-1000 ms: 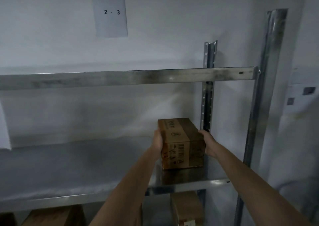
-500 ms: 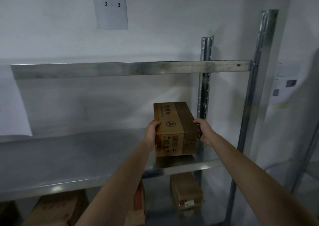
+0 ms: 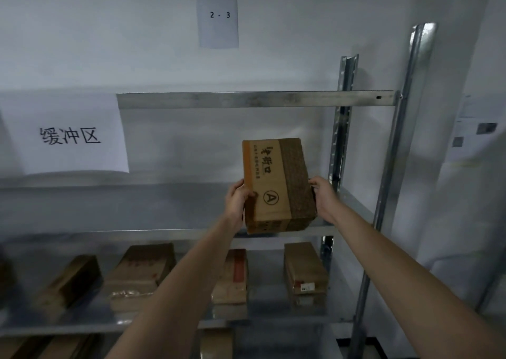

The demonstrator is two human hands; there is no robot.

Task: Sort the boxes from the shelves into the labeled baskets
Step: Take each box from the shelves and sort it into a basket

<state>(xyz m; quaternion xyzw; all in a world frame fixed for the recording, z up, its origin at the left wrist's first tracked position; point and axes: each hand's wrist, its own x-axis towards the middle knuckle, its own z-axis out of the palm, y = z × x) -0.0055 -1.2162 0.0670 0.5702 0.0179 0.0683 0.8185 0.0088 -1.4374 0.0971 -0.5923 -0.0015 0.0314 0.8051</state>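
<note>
One box is gripped at its sides by left hand and right hand and could be dropped if the upright is struck.

We note a white wall in dim, even light. A sheet marked "2 - 3" hangs above the metal shelves. A larger paper sign covers the top rail's left end. Blurred notices hang at right.

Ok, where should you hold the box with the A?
By its two opposite sides, near the lower end: left hand from the left, right hand from the right. The box is flat-sided, tilted and shows no handle, so squeezing both sides probably steadies it.
</note>
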